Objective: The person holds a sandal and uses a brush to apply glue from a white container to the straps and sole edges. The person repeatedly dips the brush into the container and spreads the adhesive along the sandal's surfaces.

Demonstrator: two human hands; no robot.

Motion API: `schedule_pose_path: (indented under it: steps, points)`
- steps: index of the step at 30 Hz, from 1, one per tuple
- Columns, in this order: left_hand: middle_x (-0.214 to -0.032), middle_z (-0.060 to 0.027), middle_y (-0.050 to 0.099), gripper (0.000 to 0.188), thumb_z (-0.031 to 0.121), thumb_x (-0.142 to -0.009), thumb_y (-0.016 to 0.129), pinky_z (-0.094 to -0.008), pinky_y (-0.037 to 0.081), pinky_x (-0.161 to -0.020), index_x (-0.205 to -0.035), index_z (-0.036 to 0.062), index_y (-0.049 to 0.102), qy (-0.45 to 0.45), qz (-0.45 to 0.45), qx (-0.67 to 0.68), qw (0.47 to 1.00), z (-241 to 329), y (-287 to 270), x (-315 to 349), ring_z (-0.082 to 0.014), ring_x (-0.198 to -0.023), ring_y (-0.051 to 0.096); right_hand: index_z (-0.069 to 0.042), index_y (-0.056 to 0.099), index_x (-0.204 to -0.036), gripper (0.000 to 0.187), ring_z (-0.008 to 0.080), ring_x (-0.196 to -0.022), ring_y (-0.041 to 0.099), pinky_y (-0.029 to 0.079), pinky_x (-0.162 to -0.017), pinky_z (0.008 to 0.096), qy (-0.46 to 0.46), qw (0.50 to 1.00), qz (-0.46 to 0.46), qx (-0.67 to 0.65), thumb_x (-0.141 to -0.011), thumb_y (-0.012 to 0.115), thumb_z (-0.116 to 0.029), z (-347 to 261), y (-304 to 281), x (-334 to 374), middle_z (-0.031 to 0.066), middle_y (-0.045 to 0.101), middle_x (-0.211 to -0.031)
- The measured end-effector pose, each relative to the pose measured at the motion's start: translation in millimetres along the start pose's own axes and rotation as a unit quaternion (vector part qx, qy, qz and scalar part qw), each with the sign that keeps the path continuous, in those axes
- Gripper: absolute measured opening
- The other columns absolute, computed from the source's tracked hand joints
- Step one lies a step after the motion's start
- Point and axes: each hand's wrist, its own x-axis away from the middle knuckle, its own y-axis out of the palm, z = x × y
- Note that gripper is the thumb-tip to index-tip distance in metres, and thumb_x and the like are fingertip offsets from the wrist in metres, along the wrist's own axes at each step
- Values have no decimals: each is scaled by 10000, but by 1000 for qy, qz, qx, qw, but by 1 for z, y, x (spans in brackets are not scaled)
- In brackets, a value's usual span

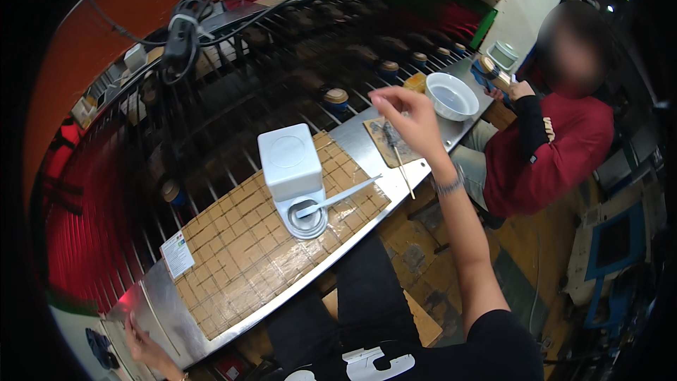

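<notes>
Fingers (384, 101) of the right hand (421, 129) are sitting loosely bent, the thumb close to the tips; I cannot tell if they are pinching something tiny. This hand is hanging over the edge of the metal table (187, 335), near a round blue thing with a tan top (336, 97), which is resting by the dark bars. Below it, a thin stick (403, 167) is lying across a brown board (377, 142). The left hand (146, 348) is hanging by the table's other end, its fingers looking loose and let go. Between the hands, a white box (289, 159) is standing on a brown mat (233, 261). A pale blue spoon (342, 195) is lying across a small round dish (317, 226). Past a white bowl (451, 99), a person in a red top (557, 159) is sitting.
</notes>
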Motion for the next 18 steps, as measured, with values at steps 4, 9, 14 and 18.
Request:
schedule_pose_path:
  steps: [4, 9, 14, 18]
  points:
    - [-893, -87, 714, 242, 169, -1034, 580, -276, 484, -545, -1156, -1, 700, 139, 104, 122, 977, 64, 47, 20, -122, -640, 581, -148, 493, -1453, 738, 401, -1136, 595, 492, -972, 456, -66, 969, -113, 210, -798, 814, -263, 126, 60, -87, 278, 566, -1320]
    - [-761, -65, 660, 181, 131, -1013, 613, -263, 456, -528, -1052, -23, 701, 151, 57, 184, 969, 149, 67, 45, -97, -570, 549, -124, 451, -1488, 737, 443, -1265, 529, 441, -1057, 438, -69, 959, -175, 211, -846, 780, -278, 223, 105, -123, 295, 590, -1272]
    - [-645, -25, 617, 181, 146, -989, 662, -237, 424, -516, -942, -24, 706, 126, 69, 217, 965, 162, 39, 42, -67, -539, 530, 28, 662, -1229, 438, 278, -1000, 725, 551, -906, 368, -125, 975, -133, 127, -863, 758, -195, 181, 92, -152, 207, 731, -1100]
    - [-624, -9, 609, 269, 175, -981, 685, -218, 409, -514, -791, -16, 679, 77, 15, 310, 948, 157, 38, 40, -45, -527, 520, 10, 704, -1184, 361, 130, -850, 714, 585, -704, 292, 80, 994, -74, -16, -932, 707, -249, 120, 49, -143, 106, 753, -1010]
